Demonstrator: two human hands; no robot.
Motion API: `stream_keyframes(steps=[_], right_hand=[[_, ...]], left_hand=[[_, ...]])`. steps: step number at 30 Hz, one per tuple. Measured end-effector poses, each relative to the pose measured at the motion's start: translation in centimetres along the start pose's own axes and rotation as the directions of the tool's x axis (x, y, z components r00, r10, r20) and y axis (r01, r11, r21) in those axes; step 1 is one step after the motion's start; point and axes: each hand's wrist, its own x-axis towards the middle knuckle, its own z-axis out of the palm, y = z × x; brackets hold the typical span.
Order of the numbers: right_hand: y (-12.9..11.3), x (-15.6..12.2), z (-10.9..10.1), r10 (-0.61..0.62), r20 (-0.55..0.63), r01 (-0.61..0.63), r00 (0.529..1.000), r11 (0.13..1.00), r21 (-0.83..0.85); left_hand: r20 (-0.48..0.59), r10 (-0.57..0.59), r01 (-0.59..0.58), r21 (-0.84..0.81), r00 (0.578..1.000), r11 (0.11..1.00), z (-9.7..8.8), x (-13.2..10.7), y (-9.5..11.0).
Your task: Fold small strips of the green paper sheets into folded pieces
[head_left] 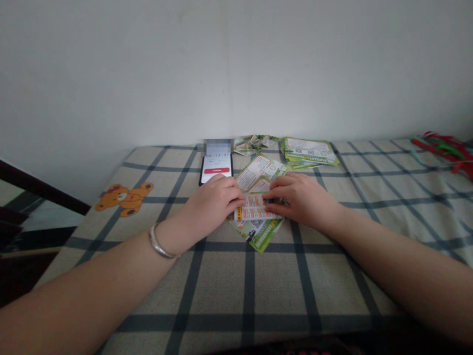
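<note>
A small card (254, 211) printed with orange and white blocks, with a yellow strip at its left end, lies over green printed leaflets. My left hand (220, 197) is closed at its upper left corner, fingertips pressed together on the edge. At the other end, my right hand (301, 198) pinches the card between thumb and fingers. Something dark shows between those fingers, too covered to make out. Beneath, one green leaflet (261, 236) pokes out toward me, while another leaflet (254, 170) spreads out behind the card.
A phone (217, 162) showing a running timer lies behind my left hand. Folded green wrappers (254, 143) and a leaflet stack (310, 152) sit by the wall. A bear cutout (125, 198) lies left on the checked tablecloth (221, 286); red and green strips (451, 153) lie far right.
</note>
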Motion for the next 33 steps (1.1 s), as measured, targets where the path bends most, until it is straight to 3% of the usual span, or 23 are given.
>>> stream_keyframes(steps=[11, 24, 28, 33], right_hand=[[-1.0, -0.2, 0.2, -0.008, -0.008, 0.007, 1.000, 0.987, -0.163], [-1.0, -0.1, 0.5, -0.034, -0.032, 0.030, 0.999, 0.990, -0.136], [-1.0, -0.2, 0.8, -0.091, -0.031, 0.087, 0.995, 0.990, -0.113], [-1.2, -0.2, 0.9, -0.163, -0.035, 0.160, 0.986, 0.984, -0.080]], left_hand=[[0.046, -0.004, 0.003, 0.020, 0.999, 1.000, -0.4, -0.2, 0.2], [0.069, -0.009, -0.006, 0.206, 0.998, 0.979, -0.8, -0.5, 1.4], [0.071, 0.109, -0.118, 0.150, 0.992, 0.982, -0.6, -0.4, 1.5], [0.048, 0.291, -0.292, 0.003, 0.955, 0.956, 0.0, -0.3, 1.2]])
